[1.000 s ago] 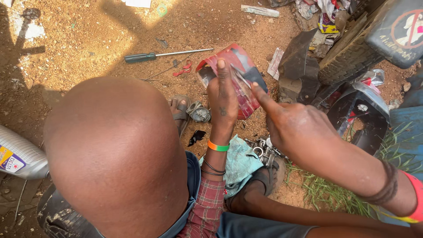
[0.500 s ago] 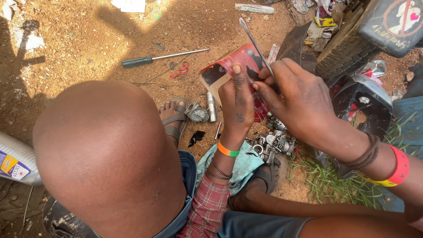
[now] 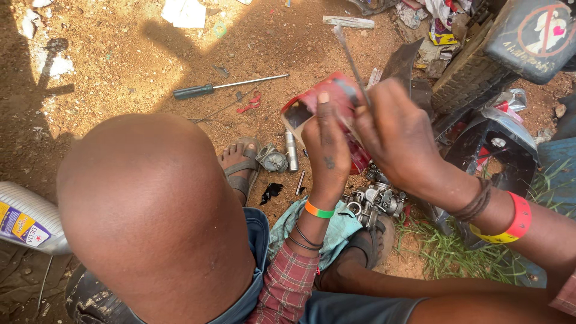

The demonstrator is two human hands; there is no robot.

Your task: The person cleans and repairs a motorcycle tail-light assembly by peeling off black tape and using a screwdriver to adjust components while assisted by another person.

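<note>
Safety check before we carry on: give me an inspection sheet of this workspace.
Surface: bare reddish dirt ground, with grass at the right.
Job's things: red container held up in the left hand; thin metal tool in the right hand; carburettor-like metal part below them.
Clutter: screwdriver, paper scraps, metal cylinder, white bottle.
Fingers: closed on the container and on the tool.
Cables: nothing seen.
Surroundings: another person's head close in front; tyre at the right.

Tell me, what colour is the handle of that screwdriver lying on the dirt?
Dark green, on the screwdriver; the head view shows it clearly.
</note>
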